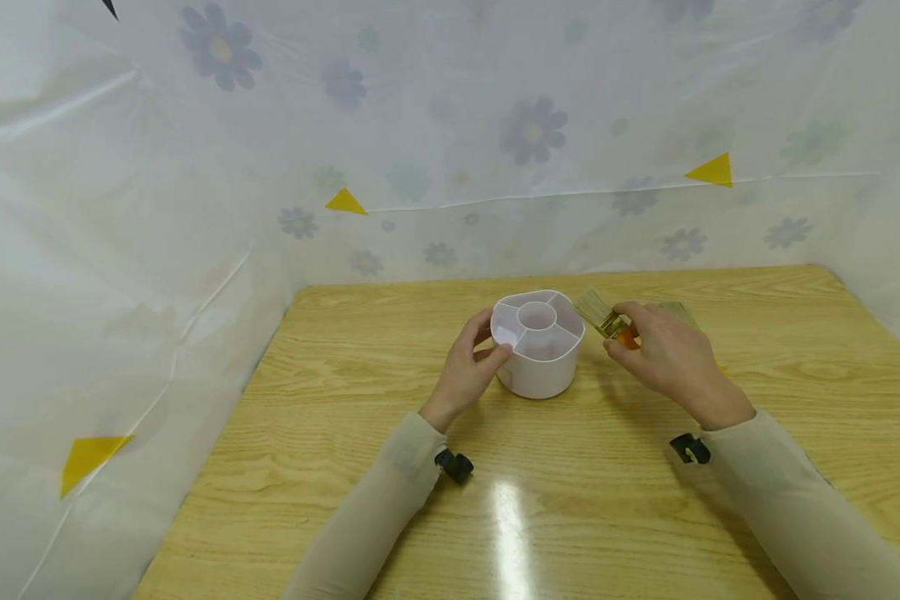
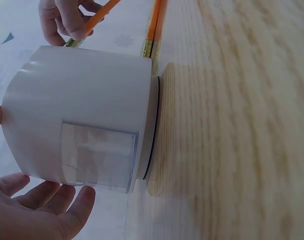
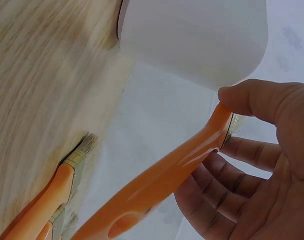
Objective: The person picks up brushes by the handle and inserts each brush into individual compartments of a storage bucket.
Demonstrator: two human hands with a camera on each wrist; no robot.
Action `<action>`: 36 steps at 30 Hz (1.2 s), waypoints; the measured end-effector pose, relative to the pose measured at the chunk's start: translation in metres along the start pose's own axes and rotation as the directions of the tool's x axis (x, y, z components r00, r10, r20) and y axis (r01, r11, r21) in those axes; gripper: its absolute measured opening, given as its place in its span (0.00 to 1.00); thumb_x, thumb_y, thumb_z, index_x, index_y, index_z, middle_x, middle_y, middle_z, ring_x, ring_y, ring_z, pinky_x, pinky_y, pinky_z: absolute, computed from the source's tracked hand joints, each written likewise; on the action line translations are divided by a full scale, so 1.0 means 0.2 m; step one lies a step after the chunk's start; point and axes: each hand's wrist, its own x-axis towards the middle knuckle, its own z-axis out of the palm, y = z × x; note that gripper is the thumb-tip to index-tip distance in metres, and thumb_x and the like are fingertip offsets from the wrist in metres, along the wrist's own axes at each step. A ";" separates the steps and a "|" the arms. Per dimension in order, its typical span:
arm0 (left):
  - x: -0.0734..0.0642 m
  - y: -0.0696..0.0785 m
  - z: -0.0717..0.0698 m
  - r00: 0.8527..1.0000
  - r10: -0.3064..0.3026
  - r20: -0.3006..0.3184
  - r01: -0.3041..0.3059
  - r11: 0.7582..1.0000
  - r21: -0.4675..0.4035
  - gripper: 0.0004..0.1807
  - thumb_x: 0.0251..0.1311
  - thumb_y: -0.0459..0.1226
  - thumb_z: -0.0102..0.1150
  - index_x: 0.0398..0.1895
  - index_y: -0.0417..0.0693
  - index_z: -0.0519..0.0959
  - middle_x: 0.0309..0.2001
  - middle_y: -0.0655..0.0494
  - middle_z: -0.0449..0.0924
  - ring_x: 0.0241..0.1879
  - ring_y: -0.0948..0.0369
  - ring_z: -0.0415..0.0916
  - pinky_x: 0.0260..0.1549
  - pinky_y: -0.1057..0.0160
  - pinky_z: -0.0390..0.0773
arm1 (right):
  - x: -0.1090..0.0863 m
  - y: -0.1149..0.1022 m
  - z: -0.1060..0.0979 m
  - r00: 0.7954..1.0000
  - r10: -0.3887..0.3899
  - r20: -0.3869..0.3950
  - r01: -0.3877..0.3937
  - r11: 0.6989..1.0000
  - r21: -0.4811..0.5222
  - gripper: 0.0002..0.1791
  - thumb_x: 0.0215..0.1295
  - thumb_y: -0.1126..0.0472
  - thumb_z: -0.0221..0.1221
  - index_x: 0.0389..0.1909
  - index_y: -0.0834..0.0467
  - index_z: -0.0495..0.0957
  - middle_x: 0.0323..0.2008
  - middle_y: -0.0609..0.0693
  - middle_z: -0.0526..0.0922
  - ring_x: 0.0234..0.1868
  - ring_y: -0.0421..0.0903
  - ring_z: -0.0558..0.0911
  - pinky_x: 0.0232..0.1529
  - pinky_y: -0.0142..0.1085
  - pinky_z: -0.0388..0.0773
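Note:
A white round organizer (image 1: 537, 377) with a central ring and several compartments stands upright on the wooden table. My left hand (image 1: 463, 375) holds its left side, thumb at the rim and fingers against the wall. A clear panel (image 2: 99, 156) on that wall shows in the left wrist view. To the right, my right hand (image 1: 671, 354) pinches a paintbrush (image 3: 157, 175) near its metal collar. Its bristles point toward the organizer's rim, and its orange handle slants down. The organizer's compartments look empty from the head view.
Two more orange-handled paintbrushes (image 3: 46, 200) lie on the table (image 1: 330, 450) beyond my right hand, partly hidden by it in the head view. A flowered plastic sheet (image 1: 450, 133) with yellow triangles hangs along the table's back and sides.

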 end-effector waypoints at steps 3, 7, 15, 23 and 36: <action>0.00 0.00 0.00 1.000 0.003 -0.003 -0.003 1.000 -0.001 0.31 0.65 0.30 0.53 0.70 0.32 0.56 0.65 0.32 0.61 0.64 0.39 0.60 0.57 0.46 0.69 | 0.00 -0.01 -0.01 1.000 -0.008 -0.016 0.007 1.000 -0.009 0.28 0.62 0.49 0.59 0.60 0.56 0.70 0.38 0.53 0.79 0.35 0.51 0.78 0.25 0.45 0.74; 0.00 -0.01 0.00 1.000 0.003 -0.007 -0.003 1.000 0.000 0.32 0.65 0.31 0.53 0.70 0.32 0.56 0.65 0.33 0.61 0.64 0.39 0.61 0.57 0.45 0.69 | -0.01 -0.03 -0.02 0.999 -0.021 -0.027 0.021 1.000 -0.010 0.28 0.62 0.50 0.59 0.60 0.57 0.70 0.37 0.53 0.80 0.34 0.51 0.77 0.23 0.43 0.73; 0.00 -0.01 -0.01 1.000 0.004 -0.003 -0.004 1.000 0.001 0.32 0.66 0.31 0.53 0.70 0.32 0.55 0.65 0.33 0.61 0.64 0.39 0.60 0.58 0.46 0.69 | -0.01 -0.04 -0.04 0.999 -0.035 -0.032 0.035 0.999 0.001 0.28 0.63 0.49 0.59 0.60 0.57 0.69 0.37 0.53 0.79 0.34 0.51 0.77 0.22 0.42 0.72; 0.00 -0.01 -0.01 1.000 0.020 -0.011 -0.019 1.000 0.015 0.30 0.67 0.31 0.50 0.69 0.31 0.56 0.64 0.32 0.61 0.63 0.38 0.61 0.56 0.45 0.69 | -0.01 -0.05 -0.03 0.997 -0.052 -0.058 0.052 0.999 -0.005 0.27 0.62 0.50 0.60 0.59 0.57 0.70 0.35 0.53 0.78 0.31 0.49 0.76 0.21 0.40 0.70; -0.01 -0.01 -0.01 0.999 0.041 -0.018 -0.040 0.999 0.032 0.28 0.68 0.31 0.48 0.69 0.31 0.57 0.64 0.32 0.62 0.63 0.38 0.62 0.55 0.45 0.71 | -0.02 -0.06 -0.05 0.996 -0.041 -0.074 0.042 0.999 0.011 0.26 0.62 0.50 0.60 0.59 0.55 0.70 0.37 0.53 0.79 0.33 0.51 0.77 0.21 0.42 0.71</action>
